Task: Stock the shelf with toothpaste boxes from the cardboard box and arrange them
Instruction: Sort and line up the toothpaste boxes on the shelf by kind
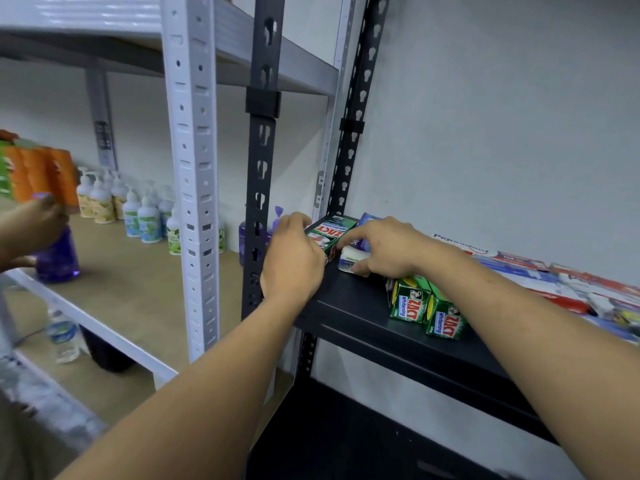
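Our left hand (294, 263) curls round a green Zact box (330, 232) at the corner of the black shelf (349, 306); our right hand (384, 249) pinches a white toothpaste box (348, 259) beside it. Several shelved, tidying left, we reckon.

Black shelf (356, 317) is noted as painted metal, matt and smooth. Grey-white upright (194, 150) and black upright (263, 150) are seen as perforated painted metal with a slight sheen. Left rack board (131, 278) is read as matt brown fibreboard.

Standing Zact boxes (410, 304), lying Zact box (329, 233), white box (348, 261) and the red-and-white toothpaste boxes (561, 296) at far right are taken as glossy printed card.

Pump bottles (147, 220) are marked as smooth plastic, the purple bottle (57, 261) as translucent plastic, the water bottle (64, 337) as clear plastic. Wall (502, 116) is logged as matt paint.
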`<action>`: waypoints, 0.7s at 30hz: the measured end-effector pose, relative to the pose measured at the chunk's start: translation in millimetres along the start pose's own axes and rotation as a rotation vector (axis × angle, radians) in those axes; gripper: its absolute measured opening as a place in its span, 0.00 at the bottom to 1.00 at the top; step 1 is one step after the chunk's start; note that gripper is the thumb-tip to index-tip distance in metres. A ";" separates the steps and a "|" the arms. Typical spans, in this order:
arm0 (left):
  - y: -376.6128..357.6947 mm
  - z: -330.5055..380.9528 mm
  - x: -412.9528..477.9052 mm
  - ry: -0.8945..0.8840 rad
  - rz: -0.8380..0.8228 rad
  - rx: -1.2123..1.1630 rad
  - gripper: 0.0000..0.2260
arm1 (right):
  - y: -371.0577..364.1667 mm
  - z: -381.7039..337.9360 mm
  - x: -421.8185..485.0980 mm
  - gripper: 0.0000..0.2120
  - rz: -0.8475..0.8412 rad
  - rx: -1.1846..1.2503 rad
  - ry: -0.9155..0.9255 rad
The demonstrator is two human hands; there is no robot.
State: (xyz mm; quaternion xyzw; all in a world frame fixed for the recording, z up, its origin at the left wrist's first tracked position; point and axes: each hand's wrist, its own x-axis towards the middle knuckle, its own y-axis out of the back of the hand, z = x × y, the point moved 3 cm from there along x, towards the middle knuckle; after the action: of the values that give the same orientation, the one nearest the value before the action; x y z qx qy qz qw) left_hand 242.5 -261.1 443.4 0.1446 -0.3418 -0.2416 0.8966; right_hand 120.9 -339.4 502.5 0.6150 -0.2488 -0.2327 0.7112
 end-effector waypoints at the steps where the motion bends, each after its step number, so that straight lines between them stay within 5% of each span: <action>1: 0.0 -0.2 0.0 0.001 -0.002 -0.001 0.14 | 0.1 0.2 0.5 0.24 0.002 0.019 0.005; 14: -1.6 -2.1 2.1 -0.013 -0.015 0.005 0.12 | -3.0 -10.5 0.3 0.21 -0.057 -0.051 0.003; 21: -3.7 -3.4 3.5 -0.062 -0.009 0.026 0.12 | 16.0 1.7 -5.2 0.14 0.034 0.181 0.022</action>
State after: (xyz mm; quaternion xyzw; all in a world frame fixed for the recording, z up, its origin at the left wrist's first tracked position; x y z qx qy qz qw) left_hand 245.8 -265.8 441.3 0.1502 -0.3720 -0.2455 0.8825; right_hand 116.2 -335.3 518.2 0.6750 -0.2714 -0.1904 0.6592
